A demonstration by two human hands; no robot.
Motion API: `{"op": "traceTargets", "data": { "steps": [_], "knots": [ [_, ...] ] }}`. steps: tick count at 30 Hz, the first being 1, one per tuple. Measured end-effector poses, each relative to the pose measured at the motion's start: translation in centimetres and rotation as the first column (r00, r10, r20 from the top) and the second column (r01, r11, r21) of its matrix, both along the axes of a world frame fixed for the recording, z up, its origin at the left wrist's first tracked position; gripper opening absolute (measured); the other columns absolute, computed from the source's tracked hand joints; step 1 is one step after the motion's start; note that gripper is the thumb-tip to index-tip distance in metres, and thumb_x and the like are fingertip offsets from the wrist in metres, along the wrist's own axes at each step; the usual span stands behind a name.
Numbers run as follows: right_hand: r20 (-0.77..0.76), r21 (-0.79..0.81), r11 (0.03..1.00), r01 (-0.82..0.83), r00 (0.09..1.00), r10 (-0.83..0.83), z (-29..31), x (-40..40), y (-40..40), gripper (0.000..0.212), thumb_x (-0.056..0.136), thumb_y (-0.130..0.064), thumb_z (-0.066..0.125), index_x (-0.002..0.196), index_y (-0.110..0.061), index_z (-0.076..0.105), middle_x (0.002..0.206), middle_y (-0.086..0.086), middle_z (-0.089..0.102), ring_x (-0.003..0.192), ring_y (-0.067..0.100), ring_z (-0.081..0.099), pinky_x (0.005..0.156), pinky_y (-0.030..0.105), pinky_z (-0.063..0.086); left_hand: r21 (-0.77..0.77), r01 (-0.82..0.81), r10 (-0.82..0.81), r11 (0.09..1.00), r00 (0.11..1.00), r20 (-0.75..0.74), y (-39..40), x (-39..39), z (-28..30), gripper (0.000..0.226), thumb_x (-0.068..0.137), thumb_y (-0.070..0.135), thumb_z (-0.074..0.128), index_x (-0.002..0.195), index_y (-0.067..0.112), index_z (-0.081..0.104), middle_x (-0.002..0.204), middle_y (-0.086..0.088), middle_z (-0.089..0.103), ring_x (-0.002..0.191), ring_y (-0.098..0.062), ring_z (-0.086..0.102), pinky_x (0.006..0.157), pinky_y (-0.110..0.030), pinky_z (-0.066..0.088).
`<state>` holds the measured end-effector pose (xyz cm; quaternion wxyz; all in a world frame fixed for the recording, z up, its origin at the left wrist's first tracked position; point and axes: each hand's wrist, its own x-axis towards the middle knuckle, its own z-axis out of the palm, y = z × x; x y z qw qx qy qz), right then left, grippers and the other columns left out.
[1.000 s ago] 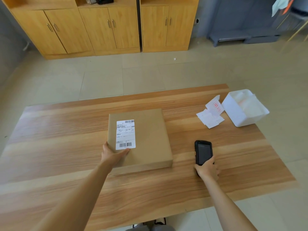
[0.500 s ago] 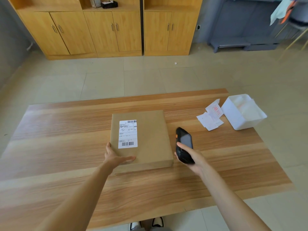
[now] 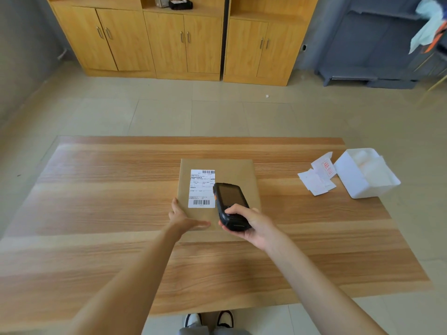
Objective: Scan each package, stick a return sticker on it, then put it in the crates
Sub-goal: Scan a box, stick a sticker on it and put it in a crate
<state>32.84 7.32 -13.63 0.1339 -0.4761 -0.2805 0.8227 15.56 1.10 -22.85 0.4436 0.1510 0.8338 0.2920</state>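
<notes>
Right now a flat brown cardboard package (image 3: 232, 175) lies near the middle of the wooden table (image 3: 96, 201), its white shipping label (image 3: 202, 188) facing up with a barcode at the top and another at the bottom. The left hand (image 3: 180, 217) rests at the package's seven o'clock corner, fingers straight along the left edge and thumb laid flat across the near edge. The right hand (image 3: 251, 224) grips a black handheld scanner (image 3: 231, 205), fingers curled round its lower end and thumb on its face; the scanner hangs tilted over the package's five o'clock part, its head just beside the label's right edge. Out at two o'clock on the table lie loose return stickers (image 3: 319, 176), one printed in red, touching a white foam box (image 3: 362, 175) near the table's edge.
</notes>
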Motion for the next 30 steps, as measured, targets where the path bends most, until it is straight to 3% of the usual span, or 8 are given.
{"op": "traceTargets", "data": {
  "steps": [2,7,12,19,25,30],
  "knots": [
    [0.062,0.016,0.999,-0.040,0.997,0.039,-0.2,-0.3,-0.9,0.050,0.074,0.007,0.071,0.118,0.004,0.047,0.094,0.027,0.064,0.068,0.034,0.069,0.056,0.034,0.058,-0.002,0.006,-0.006,1.000,1.000,0.012,-0.1,0.0,-0.1,0.138,0.059,0.022,0.091,0.151,0.023,-0.012,0.152,-0.010,0.018,0.140,-0.029,0.025,0.115,-0.045,0.026],
    [0.134,-0.008,0.997,-0.079,0.988,0.080,-0.6,-0.6,-3.4,0.044,0.074,0.008,0.071,0.105,-0.004,0.042,0.100,0.028,0.061,0.069,0.036,0.067,0.056,0.035,0.059,0.003,0.016,-0.016,1.000,1.000,0.015,-0.3,-0.2,-0.5,0.134,0.063,0.019,0.088,0.151,0.026,-0.012,0.150,-0.011,0.019,0.138,-0.031,0.026,0.114,-0.047,0.026],
    [0.151,-0.024,0.995,-0.096,0.984,0.099,-0.9,-1.0,-4.8,0.046,0.072,0.008,0.073,0.105,-0.004,0.041,0.101,0.030,0.061,0.070,0.038,0.068,0.059,0.037,0.060,0.003,0.004,-0.004,1.000,1.000,0.024,-0.5,-0.4,-1.0,0.126,0.068,0.018,0.082,0.150,0.032,-0.012,0.149,-0.012,0.020,0.136,-0.035,0.027,0.111,-0.052,0.031],
    [0.138,-0.008,0.993,-0.117,0.984,0.117,-0.7,-1.3,-5.2,0.049,0.074,0.008,0.072,0.112,-0.002,0.042,0.108,0.031,0.059,0.071,0.037,0.068,0.057,0.035,0.058,-0.010,0.010,-0.010,1.000,1.000,0.015,-0.4,-0.4,-1.4,0.114,0.077,0.019,0.075,0.150,0.033,-0.011,0.149,-0.013,0.020,0.135,-0.037,0.028,0.112,-0.055,0.025],
    [0.135,0.028,0.994,-0.104,0.986,0.100,-1.1,-1.1,-4.8,0.049,0.074,0.006,0.073,0.112,-0.002,0.042,0.114,0.032,0.058,0.073,0.036,0.068,0.058,0.034,0.058,-0.016,0.023,-0.023,1.000,1.000,0.018,-0.4,-0.5,-1.6,0.128,0.068,0.022,0.084,0.150,0.032,-0.014,0.147,-0.012,0.022,0.134,-0.034,0.029,0.113,-0.053,0.026],
    [0.146,0.133,0.991,0.029,0.988,-0.048,-1.7,-0.5,-1.1,0.039,0.075,0.005,0.072,0.103,-0.001,0.046,0.117,0.032,0.058,0.089,0.037,0.064,0.049,0.030,0.056,-0.022,0.052,-0.052,0.998,0.998,-0.021,-0.4,-0.4,-1.5,0.144,0.054,0.031,0.092,0.149,0.028,-0.016,0.146,-0.011,0.024,0.136,-0.032,0.029,0.115,-0.051,0.024]
  ]
}}
